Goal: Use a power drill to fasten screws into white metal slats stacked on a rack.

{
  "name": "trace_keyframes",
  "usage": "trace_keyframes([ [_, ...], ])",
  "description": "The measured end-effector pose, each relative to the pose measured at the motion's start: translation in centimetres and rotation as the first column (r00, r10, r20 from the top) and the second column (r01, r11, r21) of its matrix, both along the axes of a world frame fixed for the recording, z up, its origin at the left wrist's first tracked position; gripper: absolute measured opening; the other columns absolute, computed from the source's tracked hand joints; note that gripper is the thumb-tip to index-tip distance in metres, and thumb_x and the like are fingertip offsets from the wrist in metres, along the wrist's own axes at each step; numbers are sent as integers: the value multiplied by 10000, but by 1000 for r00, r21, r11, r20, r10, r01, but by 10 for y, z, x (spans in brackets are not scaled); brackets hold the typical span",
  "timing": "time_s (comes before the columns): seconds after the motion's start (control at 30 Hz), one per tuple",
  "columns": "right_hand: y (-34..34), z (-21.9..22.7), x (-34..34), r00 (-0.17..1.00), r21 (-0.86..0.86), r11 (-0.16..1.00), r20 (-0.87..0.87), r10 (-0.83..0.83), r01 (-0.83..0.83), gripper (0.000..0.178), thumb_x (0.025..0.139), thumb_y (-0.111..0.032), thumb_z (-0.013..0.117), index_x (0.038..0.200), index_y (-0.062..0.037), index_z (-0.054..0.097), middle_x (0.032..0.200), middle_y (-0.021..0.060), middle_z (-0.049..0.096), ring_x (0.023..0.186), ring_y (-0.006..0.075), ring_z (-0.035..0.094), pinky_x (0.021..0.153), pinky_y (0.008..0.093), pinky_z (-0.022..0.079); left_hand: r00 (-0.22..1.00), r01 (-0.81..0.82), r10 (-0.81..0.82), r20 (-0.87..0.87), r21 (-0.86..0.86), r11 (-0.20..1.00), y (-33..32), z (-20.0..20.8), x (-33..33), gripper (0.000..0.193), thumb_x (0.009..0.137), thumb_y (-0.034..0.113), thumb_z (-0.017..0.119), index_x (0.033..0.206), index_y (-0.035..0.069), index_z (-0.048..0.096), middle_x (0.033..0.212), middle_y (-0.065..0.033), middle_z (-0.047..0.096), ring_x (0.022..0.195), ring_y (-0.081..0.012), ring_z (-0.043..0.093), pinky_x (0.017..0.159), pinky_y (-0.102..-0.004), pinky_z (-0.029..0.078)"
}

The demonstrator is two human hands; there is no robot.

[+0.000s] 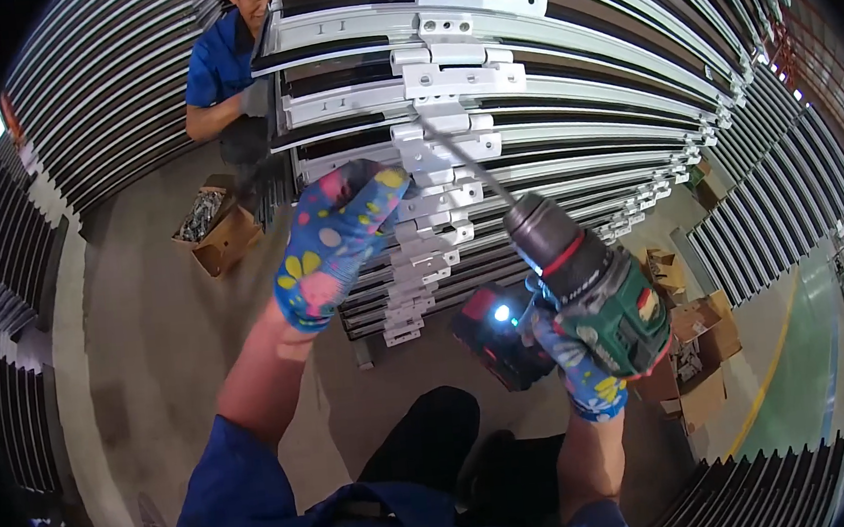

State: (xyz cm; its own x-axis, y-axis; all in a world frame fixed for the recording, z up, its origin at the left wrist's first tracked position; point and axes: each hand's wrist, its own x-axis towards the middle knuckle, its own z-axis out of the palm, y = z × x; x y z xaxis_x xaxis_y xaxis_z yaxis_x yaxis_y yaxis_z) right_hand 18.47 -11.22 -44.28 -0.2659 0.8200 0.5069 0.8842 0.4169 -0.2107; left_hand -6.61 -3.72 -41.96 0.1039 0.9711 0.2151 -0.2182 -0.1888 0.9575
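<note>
In a blue flowered glove, my right hand grips a green and black cordless drill with its lamp lit. The long thin driver bit points up and left, its tip by a white hinge on the stacked frames. I cannot tell whether the tip touches. My left hand, gloved alike, is closed beside the hinges, its thumb and fingers drawn together near the frame ends. Whatever may be in those fingers is hidden. More white hinges line the stacked profiles, which are white and black.
Beyond the stack at the upper left, a person in a blue shirt works at the frames. A cardboard box of metal parts stands on the floor at left; another open box sits at right. Further racks of profiles surround me.
</note>
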Motion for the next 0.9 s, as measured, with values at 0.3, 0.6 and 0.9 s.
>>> trace_keyframes([
  [0.3,19,-31,-4,626,-105,993,-778,-50,-52,272,730,-124,723,983,-84,632,926,41,640,841,172,607,750,300,486,876,-206,343,-338,380,902,30,-16,10,277,812,179,661,999,-16,603,841,-65,644,734,-101,583,664,-243,469],
  [0.6,23,-38,-1,816,48,994,-568,111,-102,317,798,-1,615,1109,4,550,793,61,605,640,127,591,581,238,466,981,-189,192,9,235,954,31,-22,15,171,824,62,642,979,-7,616,844,-12,625,750,-52,554,662,-184,445],
  [0.9,26,-38,-10,746,-93,995,-664,-39,-30,310,677,-81,749,968,-105,647,932,45,636,836,216,611,761,337,482,970,-220,242,-33,315,923,34,-24,13,123,827,66,637,939,15,628,816,7,617,726,-31,527,639,-176,426],
])
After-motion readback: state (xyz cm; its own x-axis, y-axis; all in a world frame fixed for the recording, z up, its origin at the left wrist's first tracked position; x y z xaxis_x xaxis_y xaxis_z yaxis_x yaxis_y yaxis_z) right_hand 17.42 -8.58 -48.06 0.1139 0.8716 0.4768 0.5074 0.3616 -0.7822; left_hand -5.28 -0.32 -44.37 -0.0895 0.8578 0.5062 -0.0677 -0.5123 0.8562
